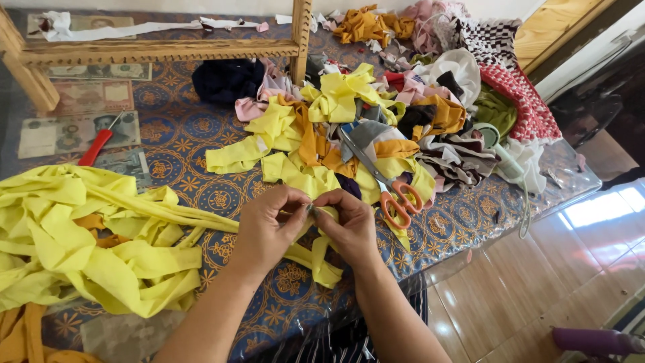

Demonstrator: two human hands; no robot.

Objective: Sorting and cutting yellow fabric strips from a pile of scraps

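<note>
1. At the far left of the bench [181, 128], well left of the orange-handled scissors [393, 195], a wooden frame [161, 48] runs out of the top-left corner; banknotes [74, 132] lie flat under the clear cover, partly hidden by the frame's leg.
2. A red-handled tool [96, 148] lies across the notes, its working end too small to make out.
3. A large heap of yellow fabric strips [80, 242] fills the lower left, cut off by the left edge; orange cloth [23, 333] beneath it is cut off at the bottom corner.
4. One yellow strip [201, 220] runs from that heap to the hands, just left of the scissors.
5. The left hand [265, 228] has its fingers [290, 202] pressed together, pinching the strip's end.
6. The right hand [349, 225] meets it, fingers [322, 202] touching the left's and pinching the same strip; what lies between the fingertips is hidden. A loose yellow end [322, 259] hangs below the hands.
7. The scissors lie just right of the right hand, blades closed, on a pile of yellow, orange and grey scraps [316, 144].
8. Right of the scissors, mixed scraps [450, 121] pile up to a red-and-white woven piece [521, 101], and a dark-and-white checked weave [487, 37].
9. Beyond the bench edge is tiled floor [537, 282]; a purple object [591, 339] is cut off at the bottom-right corner and unidentifiable.
</note>
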